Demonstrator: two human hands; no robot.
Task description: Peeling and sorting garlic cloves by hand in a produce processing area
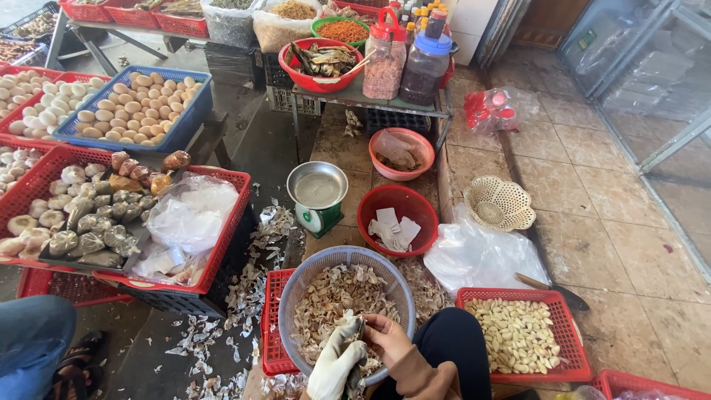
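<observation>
My left hand (335,364) wears a white glove and is closed around a thin dark tool (355,333) that looks like a small knife. My bare right hand (384,337), in a brown sleeve, curls its fingers against the tool's tip and pinches a small garlic piece that is mostly hidden. Both hands hover over the near rim of a round grey-blue basket (296,285) full of garlic skins. To the right, a red tray (570,326) holds peeled garlic cloves (518,333).
A red bowl with paper scraps (404,200), a small green scale (318,196), a cream basket (500,201) and a white plastic bag (478,255) lie beyond. A knife (552,289) rests behind the red tray. Crates of eggs and packed goods stand to the left. Another person's blue-trousered knee (29,341) is at the bottom left.
</observation>
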